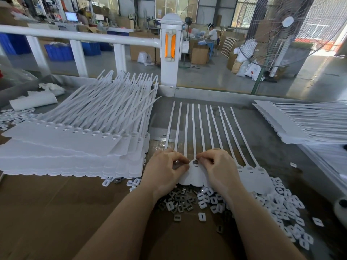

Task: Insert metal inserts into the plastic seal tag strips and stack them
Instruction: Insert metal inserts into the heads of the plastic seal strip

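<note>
From the head camera we see a sheet of seal tag strips [195, 139] lying flat on the table [56, 212], tails pointing away; our left hand [165, 169] rests curled on its heads, though we cannot tell what its grip holds; our right hand [217, 169] pinches a metal insert [195, 162] at one head slot; loose inserts [206, 201] lie heaped just beneath; a finished stack [75, 143] sits left; another stack [304, 122] right
</note>
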### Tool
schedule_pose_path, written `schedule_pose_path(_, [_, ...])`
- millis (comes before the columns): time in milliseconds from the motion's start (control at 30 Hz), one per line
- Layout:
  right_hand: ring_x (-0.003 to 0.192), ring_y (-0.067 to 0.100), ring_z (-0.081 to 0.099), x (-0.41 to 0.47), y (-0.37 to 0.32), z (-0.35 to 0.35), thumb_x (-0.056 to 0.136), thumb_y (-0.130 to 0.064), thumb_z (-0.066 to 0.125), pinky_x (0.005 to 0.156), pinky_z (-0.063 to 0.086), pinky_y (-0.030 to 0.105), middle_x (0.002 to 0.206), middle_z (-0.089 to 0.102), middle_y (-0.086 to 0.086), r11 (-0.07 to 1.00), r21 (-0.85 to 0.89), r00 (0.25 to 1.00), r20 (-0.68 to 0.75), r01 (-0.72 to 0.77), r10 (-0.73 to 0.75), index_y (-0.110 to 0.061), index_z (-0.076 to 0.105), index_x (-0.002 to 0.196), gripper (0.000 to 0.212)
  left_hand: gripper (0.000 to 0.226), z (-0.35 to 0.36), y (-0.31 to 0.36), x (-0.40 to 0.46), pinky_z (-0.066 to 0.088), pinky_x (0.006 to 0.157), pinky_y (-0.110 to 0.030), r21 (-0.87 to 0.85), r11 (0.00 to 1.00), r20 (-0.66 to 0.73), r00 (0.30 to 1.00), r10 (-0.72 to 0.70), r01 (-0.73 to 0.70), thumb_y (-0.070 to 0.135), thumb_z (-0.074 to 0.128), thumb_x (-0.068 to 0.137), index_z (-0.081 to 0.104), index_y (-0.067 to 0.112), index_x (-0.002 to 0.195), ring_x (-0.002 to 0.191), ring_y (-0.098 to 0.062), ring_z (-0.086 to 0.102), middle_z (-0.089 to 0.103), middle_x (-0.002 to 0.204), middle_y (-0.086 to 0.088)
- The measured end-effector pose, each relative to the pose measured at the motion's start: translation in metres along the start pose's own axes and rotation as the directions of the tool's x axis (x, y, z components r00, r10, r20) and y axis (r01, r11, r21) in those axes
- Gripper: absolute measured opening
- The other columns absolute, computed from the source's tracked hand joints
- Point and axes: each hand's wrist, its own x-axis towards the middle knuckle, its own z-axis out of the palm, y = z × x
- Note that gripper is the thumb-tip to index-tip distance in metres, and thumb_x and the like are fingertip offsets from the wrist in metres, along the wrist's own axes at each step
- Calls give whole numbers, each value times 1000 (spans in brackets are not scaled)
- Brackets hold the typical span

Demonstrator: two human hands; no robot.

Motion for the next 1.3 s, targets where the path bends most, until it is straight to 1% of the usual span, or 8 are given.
schedule_pose_path(200, [96,9,58,-4,-3,-4,92,-13,54,87,43,20,101,67,-3,996,88,998,-60,28,-23,-14,69,105,20,14,-1,1,0,33,85,-20,-8,1000,7,1000,-5,5,34,60,87,67,32,98,100,-6,42,53,94,19])
schedule_pose_path(300, [86,0,57,-9,-5,-6,89,-8,59,80,42,7,94,65,-8,985,125,989,-110,116,-103,-15,70,101,18,14,-1,1,0,31,81,-17,-13,1000,2,1000,-7,7,28,58,89,67,32,98,98,-5,42,52,91,21])
schedule_pose_path(467, [91,7,54,-14,-3,-7,91,-7,52,79,38,9,96,61,-6,980,-55,981,-37,189,-191,-15,72,100,23,19,-1,1,1,30,81,-14,10,1000,-8,1000,2,-2,21,55,91,67,31,101,97,-2,41,48,88,24])
schedule_pose_path(533, [96,9,51,-14,-3,-7,93,-8,49,83,38,16,101,60,-3,969,-130,977,-2,210,-212,-15,71,106,27,19,-1,1,1,29,81,-14,14,1000,-8,1000,5,-5,20,55,92,67,31,101,97,-3,41,48,88,24])
schedule_pose_path(633, [99,13,51,-15,-3,-7,94,-8,46,86,39,22,104,60,0,960,-177,976,19,217,-217,-16,70,108,29,19,-1,1,0,29,81,-14,11,1000,-6,1000,9,-9,20,55,91,68,31,101,97,-3,40,48,88,24])
schedule_pose_path(767, [99,9,48,-14,-4,-6,93,-5,45,86,37,18,106,57,-1,967,-163,980,0,196,-198,-15,68,109,30,19,-1,2,0,30,82,-15,9,1000,-4,1000,9,-8,20,55,92,68,31,101,98,-3,41,50,91,22])
schedule_pose_path(933, [100,10,48,-14,-4,-6,92,-4,45,88,39,20,105,54,-3,968,-174,983,28,182,-180,-16,68,105,30,19,-1,2,0,29,81,-14,14,1000,-1,1000,4,-4,21,54,92,67,31,102,97,-3,40,48,90,24])
schedule_pose_path(1300, [101,10,48,-13,-5,-5,94,-13,49,89,40,23,107,52,-5,970,-174,985,62,167,-159,-19,65,105,21,18,-2,2,1,31,83,-16,23,1000,-7,1000,12,-11,22,55,91,68,30,100,98,-4,43,49,89,23])
